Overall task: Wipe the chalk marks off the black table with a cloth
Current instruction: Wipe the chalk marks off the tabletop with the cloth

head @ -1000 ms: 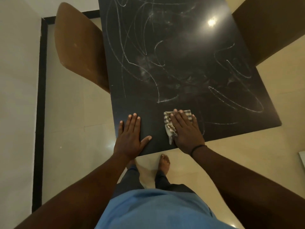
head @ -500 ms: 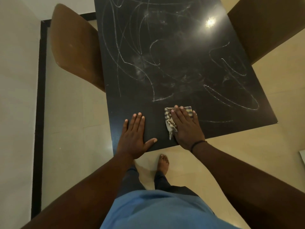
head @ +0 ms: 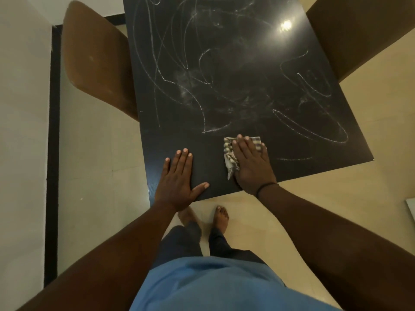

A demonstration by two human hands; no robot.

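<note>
Currently the cloth, a small striped rag, lies flat on the black counter near its front edge, pinned beneath the right hand, whose fingers are straight and pressing down rather than curled round the fabric. The left hand rests palm-down just beside it on the near left corner, fingers extended, thumb spread, holding nothing. Chalk marks begin just beyond the cloth and loop across most of the top; only the front strip reads as clean, so the job appears to be in its early part. To do this step well, keep the palm flat, push the cloth away in overlapping strokes, and refold it once it loads with dust, since smeared haze already shows mid-surface. A ceiling light glares on the glossy top. Brown chairs flank the counter, which stands on a pale tiled floor.
</note>
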